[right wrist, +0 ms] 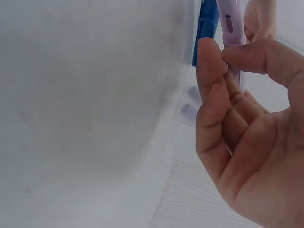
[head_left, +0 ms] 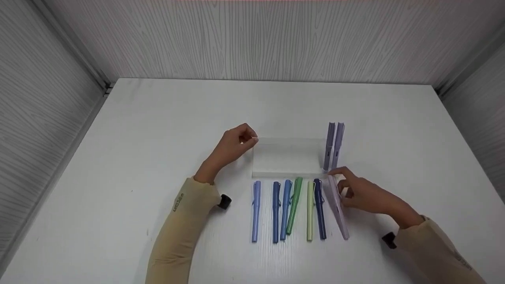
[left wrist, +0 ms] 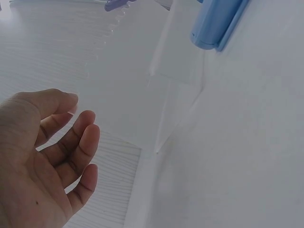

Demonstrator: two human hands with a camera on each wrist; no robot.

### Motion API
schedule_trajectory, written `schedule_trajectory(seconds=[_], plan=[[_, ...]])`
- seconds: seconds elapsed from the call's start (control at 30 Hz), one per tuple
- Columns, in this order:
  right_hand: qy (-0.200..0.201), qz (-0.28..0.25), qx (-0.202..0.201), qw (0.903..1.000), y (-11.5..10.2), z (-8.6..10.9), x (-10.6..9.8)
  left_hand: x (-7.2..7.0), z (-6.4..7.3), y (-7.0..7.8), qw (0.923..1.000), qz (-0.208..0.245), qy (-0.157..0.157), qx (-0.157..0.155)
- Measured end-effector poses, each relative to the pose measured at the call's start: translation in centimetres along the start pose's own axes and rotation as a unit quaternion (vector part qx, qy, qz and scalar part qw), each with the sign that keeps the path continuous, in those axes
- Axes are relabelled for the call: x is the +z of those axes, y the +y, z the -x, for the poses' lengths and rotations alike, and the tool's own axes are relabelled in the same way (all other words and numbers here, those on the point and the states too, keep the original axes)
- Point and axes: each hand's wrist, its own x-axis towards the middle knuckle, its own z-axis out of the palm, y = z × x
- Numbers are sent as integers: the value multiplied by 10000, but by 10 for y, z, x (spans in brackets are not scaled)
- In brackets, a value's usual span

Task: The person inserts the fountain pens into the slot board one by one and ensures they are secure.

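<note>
My left hand pinches the upper left corner of a clear plastic case between thumb and forefinger. In the left wrist view the other fingers of this left hand are loosely curled beside the case. At the case's right end, two purple pens stand side by side. Just below them my right hand holds a pale lilac pen near its upper end. The right wrist view shows thumb and finger at the lilac pen, partly covering it.
In front of the case lies a row of capped pens: a periwinkle pen, a blue pen, another blue pen, a green pen, a pale yellow-green pen and a navy pen. A white table carries everything, with grained panels behind.
</note>
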Motion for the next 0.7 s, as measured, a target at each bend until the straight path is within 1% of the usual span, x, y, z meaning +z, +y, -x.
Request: schedule_trajectory(seconds=[0.1, 0.23, 0.5, 0.6, 0.7], plan=[[219, -231, 19, 9995, -2, 1, -2, 1, 0, -1, 10000, 1, 11, 22], [586, -400, 43, 9975, -7, 3, -7, 1, 0, -2, 10000, 38, 19, 64], [1266, -842, 47, 9884, -19, 12, -20, -2, 0, -1, 9998, 165, 2, 87], [1468, -964, -111, 9844, -21, 14, -22, -2, 0, -1, 9998, 190, -19, 18], [1658, -1038, -412, 9798, -22, 15, -23, -1, 1, 0, 9998, 169, -50, -53]])
